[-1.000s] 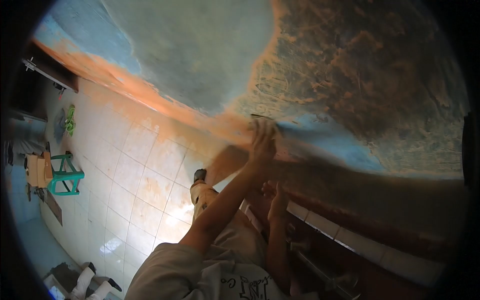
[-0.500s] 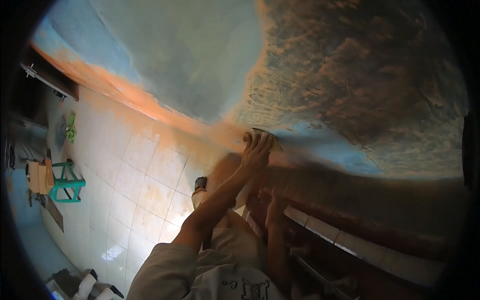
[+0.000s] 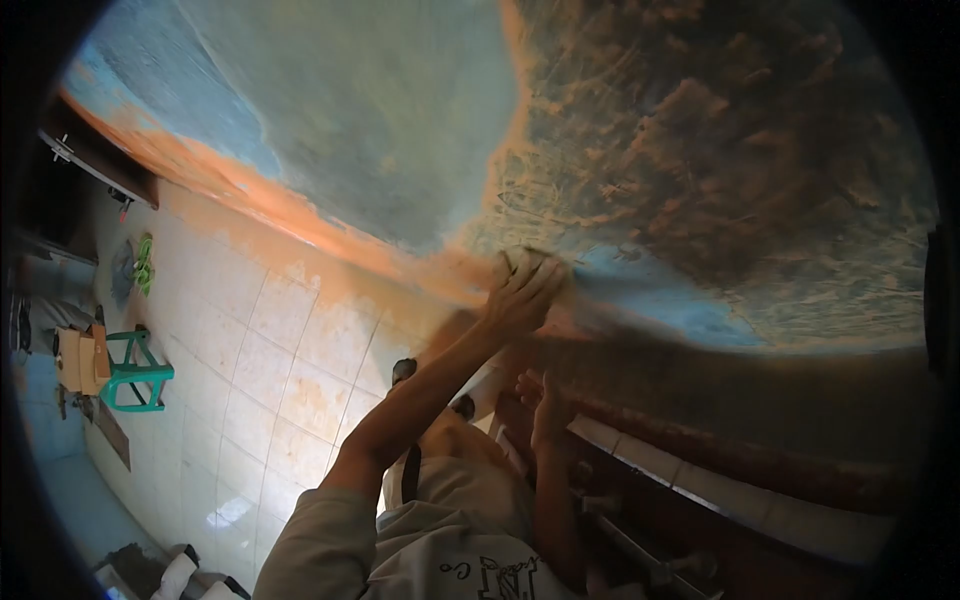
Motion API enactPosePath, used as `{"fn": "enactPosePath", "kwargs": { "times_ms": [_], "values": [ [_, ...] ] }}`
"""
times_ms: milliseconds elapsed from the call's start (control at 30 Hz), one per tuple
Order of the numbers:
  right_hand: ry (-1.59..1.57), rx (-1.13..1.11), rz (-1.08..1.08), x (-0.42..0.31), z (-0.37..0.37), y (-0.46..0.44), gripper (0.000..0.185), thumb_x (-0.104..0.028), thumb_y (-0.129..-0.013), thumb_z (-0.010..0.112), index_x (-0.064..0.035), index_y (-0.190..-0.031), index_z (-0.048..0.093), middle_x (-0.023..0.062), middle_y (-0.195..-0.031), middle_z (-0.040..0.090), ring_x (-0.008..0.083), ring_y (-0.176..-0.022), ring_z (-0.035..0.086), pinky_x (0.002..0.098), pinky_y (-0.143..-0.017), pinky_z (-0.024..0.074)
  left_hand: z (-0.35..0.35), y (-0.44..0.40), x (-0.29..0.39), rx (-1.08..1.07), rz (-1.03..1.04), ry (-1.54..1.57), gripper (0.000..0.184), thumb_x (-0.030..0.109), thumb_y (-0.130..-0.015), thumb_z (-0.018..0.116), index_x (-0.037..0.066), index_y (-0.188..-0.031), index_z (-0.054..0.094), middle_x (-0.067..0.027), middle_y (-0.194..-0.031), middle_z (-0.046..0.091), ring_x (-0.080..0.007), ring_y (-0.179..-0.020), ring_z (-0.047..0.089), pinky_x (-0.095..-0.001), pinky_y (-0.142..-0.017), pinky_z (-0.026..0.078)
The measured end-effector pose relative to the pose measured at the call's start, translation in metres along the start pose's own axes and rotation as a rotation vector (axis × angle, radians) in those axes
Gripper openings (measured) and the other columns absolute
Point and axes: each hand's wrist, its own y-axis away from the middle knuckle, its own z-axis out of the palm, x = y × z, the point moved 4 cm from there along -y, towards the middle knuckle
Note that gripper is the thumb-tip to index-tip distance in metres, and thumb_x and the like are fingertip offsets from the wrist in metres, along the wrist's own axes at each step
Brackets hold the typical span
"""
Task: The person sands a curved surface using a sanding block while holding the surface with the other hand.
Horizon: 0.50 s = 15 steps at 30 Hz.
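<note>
My left hand (image 3: 525, 290) is closed around a flat hand tool (image 3: 530, 258), pressed to the lower part of the wall (image 3: 400, 130). The fingers cover most of the tool and blur hides its outline. The wall there meets patches of grey, orange and blue, with rough, scratched dark plaster (image 3: 690, 140) to the right. Lower down, my right hand (image 3: 542, 402) hangs in shadow with its fingers apart, holding nothing and not touching the wall.
Pale floor tiles (image 3: 270, 370) with orange dust lie at left. Beyond are a green stool (image 3: 138, 372), a cardboard box (image 3: 82, 360) and a green coiled item (image 3: 144, 265). A tiled ledge (image 3: 650, 459) runs at lower right. Another person's legs (image 3: 178, 578) show at bottom left.
My left hand, still on the tool, has shifted down from its place a second ago, then slightly right along the wall. A second foot has come into view below it.
</note>
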Motion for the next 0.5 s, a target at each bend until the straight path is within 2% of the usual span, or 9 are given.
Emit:
{"fn": "enactPosePath", "kwargs": {
  "times_ms": [67, 167, 233, 267, 367, 467, 500],
  "values": [
    [-0.043, -0.074, 0.105, 0.014, -0.001, 0.0, 0.05, -0.041, -0.097, 0.042, 0.0032, -0.114, 0.059, 0.0136, -0.099, 0.067, 0.0189, -0.087, 0.064, 0.0302, -0.077, 0.047, -0.001, -0.005, -0.003, -0.034, -0.021, 0.01, 0.051, 0.011, -0.069, 0.064, 0.013, -0.121, 0.06, -0.0019, -0.12, 0.058, -0.0254, -0.111, 0.052, -0.0587, -0.094, 0.035],
    [0.019, -0.093, 0.132, 0.016, -0.003, -0.003, 0.053, -0.044, -0.097, 0.04, 0.0018, -0.118, 0.057, 0.0131, -0.105, 0.066, 0.0183, -0.09, 0.063, 0.0301, -0.081, 0.0456, 0.027, 0.011, -0.023, -0.069, 0.102, -0.028, 0.052, 0.012, -0.071, 0.062, 0.014, -0.123, 0.059, -0.0018, -0.122, 0.058, -0.0238, -0.114, 0.051, -0.059, -0.094, 0.034],
    [0.043, -0.095, 0.126, 0.005, 0.003, 0.0, 0.054, -0.045, -0.097, 0.039, 0.0015, -0.119, 0.056, 0.0127, -0.106, 0.066, 0.0183, -0.091, 0.062, 0.0301, -0.082, 0.0451, 0.033, 0.054, -0.035, -0.099, 0.134, -0.067, 0.053, 0.014, -0.072, 0.062, 0.015, -0.125, 0.057, -0.0009, -0.123, 0.057, -0.0237, -0.114, 0.051, -0.0565, -0.095, 0.036],
    [0.072, -0.094, 0.134, 0.002, 0.004, -0.001, 0.055, -0.045, -0.097, 0.038, 0.0013, -0.12, 0.056, 0.0123, -0.106, 0.066, 0.0183, -0.092, 0.062, 0.0302, -0.083, 0.0447, 0.033, 0.052, -0.035, -0.104, 0.112, -0.087, 0.056, 0.015, -0.072, 0.061, 0.018, -0.127, 0.056, 0.0028, -0.123, 0.057, -0.0209, -0.114, 0.051, -0.0526, -0.095, 0.037],
    [0.016, -0.091, 0.14, 0.013, 0.0, -0.008, 0.054, -0.045, -0.097, 0.039, 0.001, -0.119, 0.057, 0.0121, -0.108, 0.066, 0.0181, -0.093, 0.062, 0.0305, -0.084, 0.0442, 0.004, 0.022, -0.016, -0.108, 0.111, -0.095, 0.057, 0.015, -0.07, 0.062, 0.019, -0.127, 0.057, 0.0046, -0.124, 0.057, -0.0187, -0.113, 0.051, -0.049, -0.096, 0.038],
    [0.032, -0.123, 0.092, 0.028, -0.003, -0.01, 0.054, -0.046, -0.097, 0.039, 0.0005, -0.116, 0.059, 0.0118, -0.109, 0.065, 0.0184, -0.095, 0.061, 0.0314, -0.084, 0.044, 0.002, -0.003, -0.012, -0.209, 0.112, 0.067, 0.059, 0.016, -0.07, 0.063, 0.018, -0.129, 0.055, 0.0036, -0.127, 0.055, -0.0209, -0.113, 0.051, -0.0529, -0.095, 0.037],
    [0.039, -0.123, 0.09, 0.031, -0.006, -0.005, 0.054, -0.046, -0.097, 0.039, 0.0005, -0.116, 0.059, 0.0118, -0.109, 0.065, 0.0184, -0.095, 0.061, 0.0314, -0.084, 0.044, 0.008, 0.014, -0.017, -0.204, 0.106, 0.068, 0.059, 0.016, -0.07, 0.063, 0.018, -0.129, 0.055, 0.0036, -0.127, 0.055, -0.0209, -0.113, 0.051, -0.0529, -0.095, 0.037]
  ]
}}
